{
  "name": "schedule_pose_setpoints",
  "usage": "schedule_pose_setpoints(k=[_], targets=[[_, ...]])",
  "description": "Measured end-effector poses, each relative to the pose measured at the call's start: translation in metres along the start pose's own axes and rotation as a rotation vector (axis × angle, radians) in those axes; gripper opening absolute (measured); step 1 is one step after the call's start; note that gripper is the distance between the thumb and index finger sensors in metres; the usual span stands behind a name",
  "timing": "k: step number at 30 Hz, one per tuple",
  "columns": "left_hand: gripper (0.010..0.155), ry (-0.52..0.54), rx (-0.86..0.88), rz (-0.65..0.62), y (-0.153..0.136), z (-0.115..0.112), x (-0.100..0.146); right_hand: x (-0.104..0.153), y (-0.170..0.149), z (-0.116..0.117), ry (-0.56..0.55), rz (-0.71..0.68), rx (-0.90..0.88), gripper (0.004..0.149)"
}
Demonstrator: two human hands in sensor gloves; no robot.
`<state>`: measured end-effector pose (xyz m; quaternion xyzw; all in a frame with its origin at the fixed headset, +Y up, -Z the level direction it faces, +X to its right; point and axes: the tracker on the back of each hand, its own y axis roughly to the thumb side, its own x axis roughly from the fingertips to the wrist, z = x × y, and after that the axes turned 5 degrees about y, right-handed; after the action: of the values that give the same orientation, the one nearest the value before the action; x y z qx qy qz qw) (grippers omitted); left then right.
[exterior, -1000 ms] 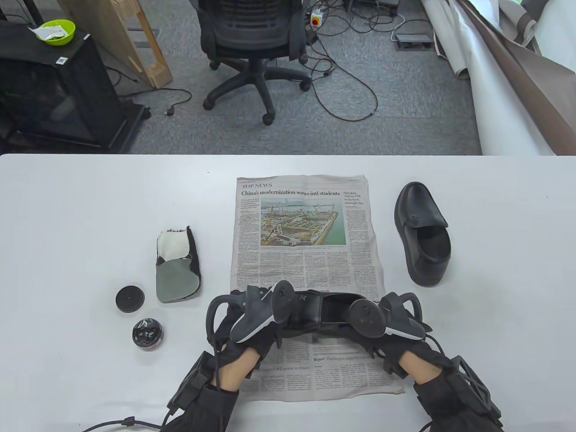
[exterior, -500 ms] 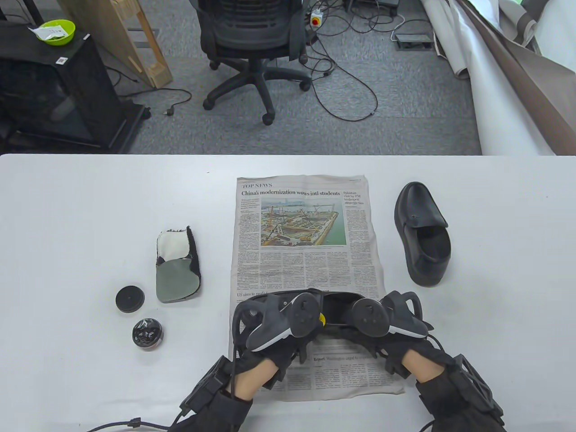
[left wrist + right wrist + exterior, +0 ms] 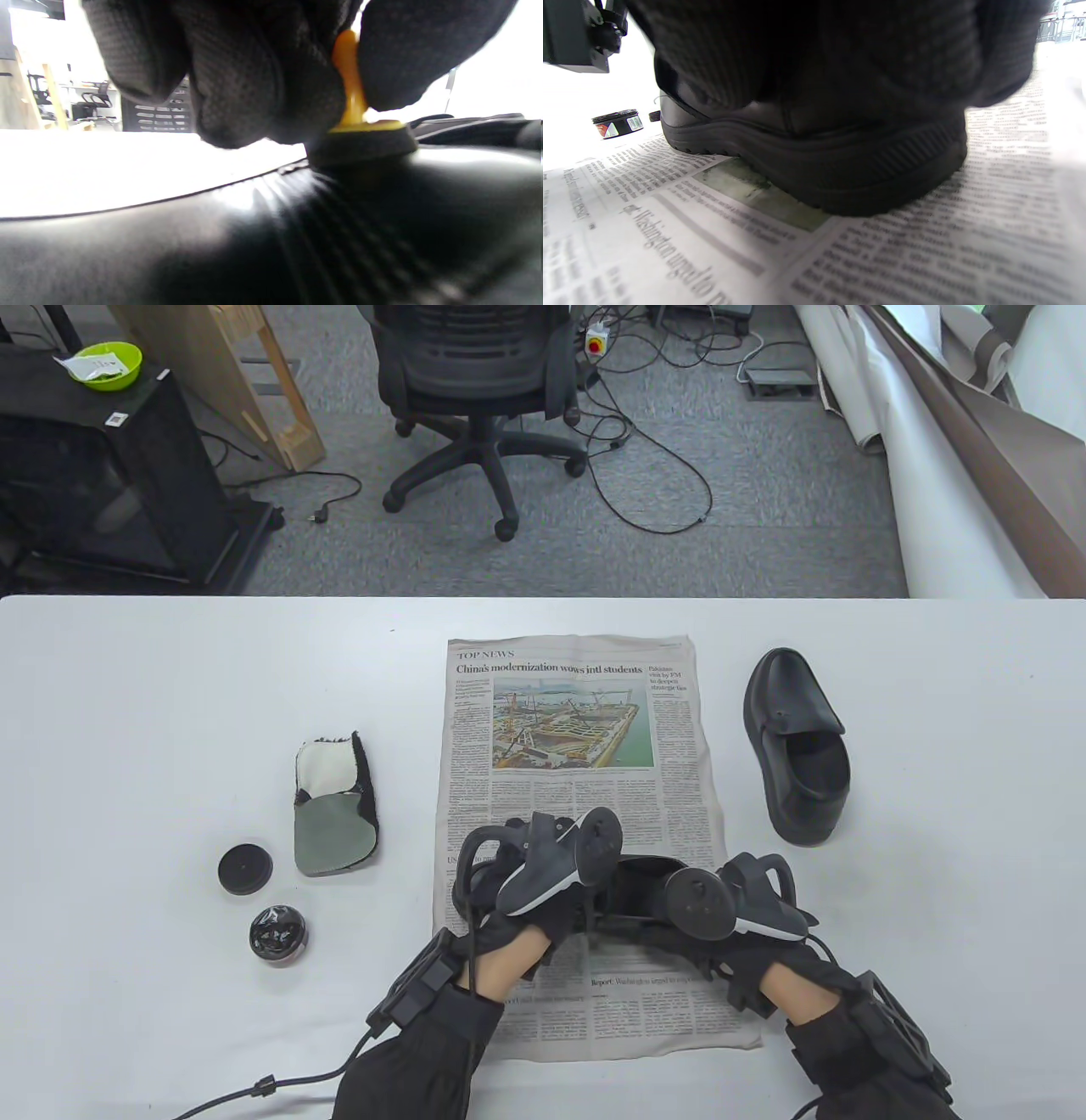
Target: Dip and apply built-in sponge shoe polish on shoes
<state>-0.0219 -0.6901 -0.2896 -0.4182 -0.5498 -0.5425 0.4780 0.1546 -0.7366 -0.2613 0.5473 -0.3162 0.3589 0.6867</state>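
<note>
The left hand point(image 3: 517, 891) pinched the yellow stem of a sponge point(image 3: 360, 144), its dark pad pressed flat on the upper of a black shoe point(image 3: 640, 891). That shoe lay sideways on a newspaper point(image 3: 577, 729), its heel end gripped by the right hand point(image 3: 747, 916). A second shoe point(image 3: 797, 746) stood well apart, right of the paper. Left of the paper on the white table point(image 3: 127, 712) lay a mitt point(image 3: 333, 806), a lid point(image 3: 244, 869) and an open tin point(image 3: 277, 933). Beyond the table an office chair point(image 3: 475, 381) stood on grey carpet strewn with cables.
</note>
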Motion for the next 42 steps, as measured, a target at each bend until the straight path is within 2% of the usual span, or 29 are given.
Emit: schedule_pose_setpoints(k=[4,12,18,26,36,42], targets=[[0.048,-0.046,0.009,0.051,-0.009,-0.004,-0.007,0.0,0.0,0.0,-0.002,0.004,0.006,0.042],[0.047,-0.104,-0.076,0.112,-0.031,-0.006,-0.006,0.0,0.0,0.0,-0.002,0.012,0.007,0.041],[0.047,-0.157,-0.068,0.151,-0.05,-0.006,0.006,0.0,0.001,0.0,-0.004,0.022,0.008,0.041],[0.047,-0.158,-0.127,0.14,-0.055,0.003,0.029,0.0,0.001,-0.001,-0.002,0.037,0.008,0.041],[0.047,-0.133,0.023,-0.003,-0.03,0.009,0.042,-0.001,0.001,-0.001,-0.001,0.033,0.006,0.041],[0.047,-0.092,0.065,-0.044,-0.011,0.014,0.035,-0.001,0.001,-0.001,0.002,0.019,0.001,0.041]])
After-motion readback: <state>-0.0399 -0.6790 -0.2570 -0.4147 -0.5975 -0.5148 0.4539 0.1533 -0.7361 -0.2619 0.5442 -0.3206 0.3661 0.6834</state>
